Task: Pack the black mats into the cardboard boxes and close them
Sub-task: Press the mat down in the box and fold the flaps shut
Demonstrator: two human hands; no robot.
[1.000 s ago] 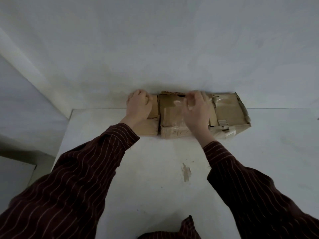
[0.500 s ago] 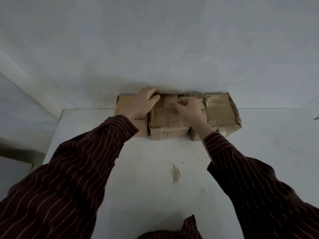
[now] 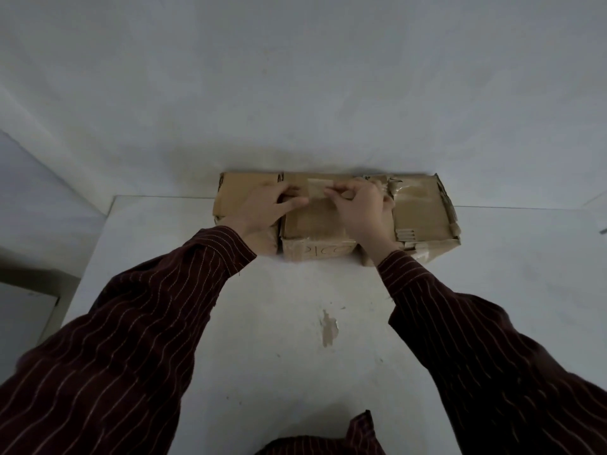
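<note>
left hand (image 3: 262,205), right hand (image 3: 358,205) atop box (image 3: 315,221)

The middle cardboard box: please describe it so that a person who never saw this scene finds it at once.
A white table stands against a wall; three cardboard boxes sit in a row at its far edge. Take the middle box, touched by the left hand and right hand. Only it shows dark handwriting on its front face.

Dark marker scrawl (image 3: 323,250) on the middle brown cardboard box (image 3: 312,221) blurs unreadably; the right hand (image 3: 359,205) covers its top's right side.
</note>
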